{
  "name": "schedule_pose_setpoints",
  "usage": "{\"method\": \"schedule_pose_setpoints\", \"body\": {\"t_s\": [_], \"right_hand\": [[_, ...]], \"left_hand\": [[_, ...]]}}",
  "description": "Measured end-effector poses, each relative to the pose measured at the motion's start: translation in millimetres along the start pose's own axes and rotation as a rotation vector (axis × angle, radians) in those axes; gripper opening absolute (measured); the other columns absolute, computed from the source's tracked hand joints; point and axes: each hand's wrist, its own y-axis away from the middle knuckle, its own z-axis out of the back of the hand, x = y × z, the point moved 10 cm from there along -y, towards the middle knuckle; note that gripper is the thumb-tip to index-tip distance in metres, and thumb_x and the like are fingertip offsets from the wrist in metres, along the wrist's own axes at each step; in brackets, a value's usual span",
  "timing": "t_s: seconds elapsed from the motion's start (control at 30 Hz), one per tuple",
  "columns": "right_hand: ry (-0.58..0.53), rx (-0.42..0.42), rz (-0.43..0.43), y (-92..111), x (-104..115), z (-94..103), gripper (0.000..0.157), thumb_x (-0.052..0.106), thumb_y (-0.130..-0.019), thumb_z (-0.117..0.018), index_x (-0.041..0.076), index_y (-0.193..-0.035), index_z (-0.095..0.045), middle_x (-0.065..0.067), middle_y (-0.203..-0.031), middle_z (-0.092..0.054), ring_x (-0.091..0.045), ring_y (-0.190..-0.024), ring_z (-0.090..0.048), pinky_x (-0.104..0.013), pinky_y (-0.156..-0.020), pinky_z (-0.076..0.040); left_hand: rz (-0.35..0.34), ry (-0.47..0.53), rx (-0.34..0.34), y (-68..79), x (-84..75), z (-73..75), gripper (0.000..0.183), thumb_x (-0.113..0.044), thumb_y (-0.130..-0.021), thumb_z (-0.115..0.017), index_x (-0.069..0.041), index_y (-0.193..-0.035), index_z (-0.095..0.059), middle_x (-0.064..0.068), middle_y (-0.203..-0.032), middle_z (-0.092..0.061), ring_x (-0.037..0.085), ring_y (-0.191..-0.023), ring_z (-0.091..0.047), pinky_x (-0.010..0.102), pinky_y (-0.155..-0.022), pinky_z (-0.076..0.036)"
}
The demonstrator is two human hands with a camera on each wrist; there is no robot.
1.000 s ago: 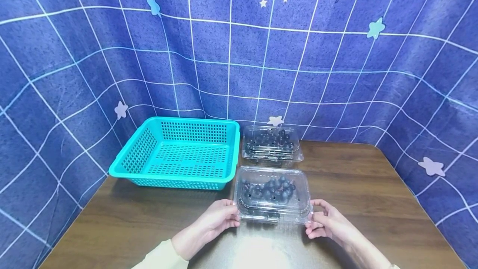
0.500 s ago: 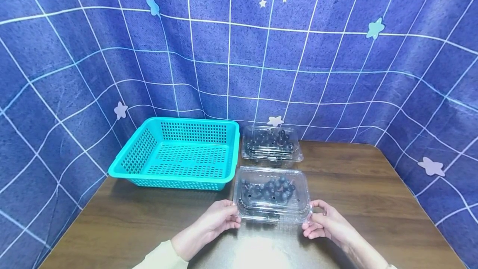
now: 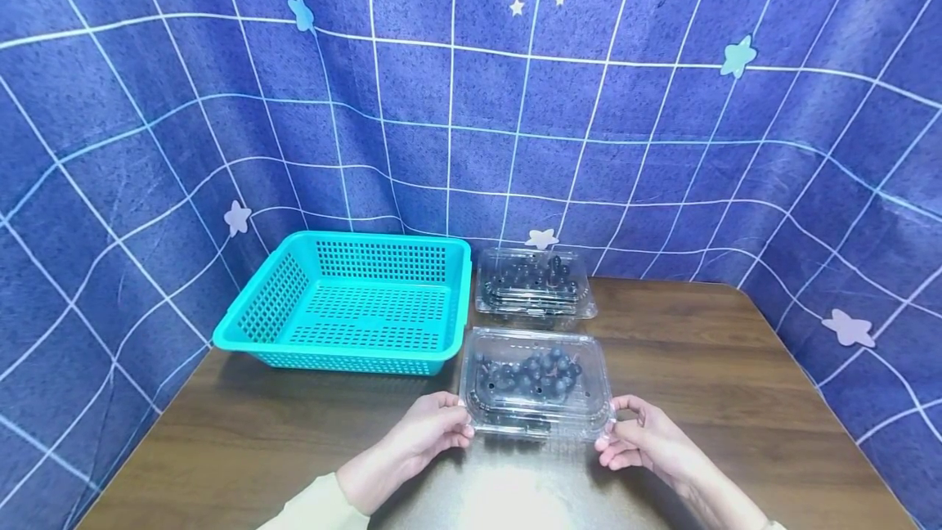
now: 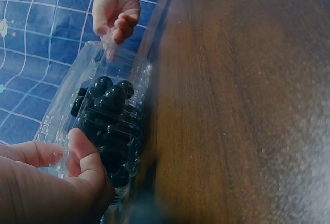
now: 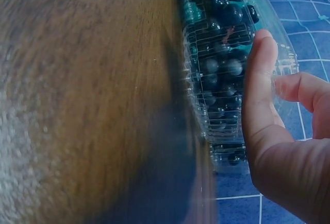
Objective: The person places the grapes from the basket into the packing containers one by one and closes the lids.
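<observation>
A clear plastic clamshell box (image 3: pixel 596 375) with dark grapes (image 3: pixel 540 373) inside lies on the wooden table in the head view. My left hand (image 3: pixel 429 432) pinches its near left corner between thumb and fingers. At the near right corner, my right hand (image 3: pixel 643 436) pinches the rim in the same way. The lid appears closed over the fruit. Seen from the left wrist, the grapes (image 4: pixel 111 100) sit behind the box's clear wall. In the right wrist view my thumb (image 5: pixel 263 64) lies along the box edge, with grapes (image 5: pixel 227 13) showing beside it.
Behind the held box stands a second clear box (image 3: pixel 537 283) of dark grapes. A turquoise plastic basket (image 3: pixel 353 358) with a perforated bottom stands at the left, close to both boxes. A blue gridded curtain (image 3: pixel 559 154) surrounds the wooden table (image 3: pixel 721 383).
The right hand's fingers have shifted slightly left along the box corner since the first frame. Otherwise the boxes, basket and left hand stay almost still.
</observation>
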Motion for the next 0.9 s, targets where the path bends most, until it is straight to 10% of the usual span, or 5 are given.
{"method": "schedule_pose_setpoints", "body": {"t_s": [0.9], "right_hand": [[0.020, -0.045, -0.030, 1.4, -1.4, 5.2, 0.046, 0.002, -0.090, -0.048, -0.011, -0.125, -0.021, -0.011, -0.085, -0.068, -0.017, -0.071, -0.068, -0.026, -0.065, -0.057]], "left_hand": [[-0.016, -0.096, -0.006, 3.2, -5.1, 4.5, 0.025, 0.000, -0.078, -0.058, 0.006, -0.099, -0.047, 0.005, -0.076, -0.054, 0.012, -0.065, -0.054, 0.023, -0.061, -0.052]]}}
